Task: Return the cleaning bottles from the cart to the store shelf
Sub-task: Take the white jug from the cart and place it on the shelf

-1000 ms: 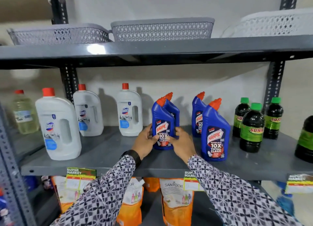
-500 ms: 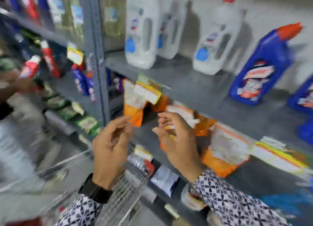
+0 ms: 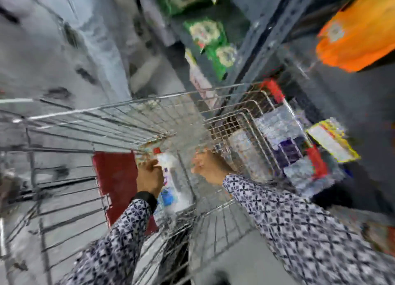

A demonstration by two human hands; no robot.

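Note:
The view is blurred by motion and looks down into a wire shopping cart (image 3: pixel 119 113). A white cleaning bottle (image 3: pixel 171 184) with a red cap and blue label lies in the cart's basket. My left hand (image 3: pixel 149 175) is down in the cart, touching the bottle's upper part near the cap; the blur hides whether its fingers are closed on it. My right hand (image 3: pixel 210 167) hovers just right of the bottle, fingers apart, holding nothing.
A red flap (image 3: pixel 116 177) stands in the cart left of the bottle. Grey shelving (image 3: pixel 263 34) rises at the right, with green packets (image 3: pixel 207 34), an orange pouch (image 3: pixel 359 34) and boxed goods (image 3: pixel 286 143) low down. Grey floor lies left.
The view swung from the shelf of blue bottles down to the cart. Both hands left the blue bottle on the shelf and dropped into the cart beside the white bottle.

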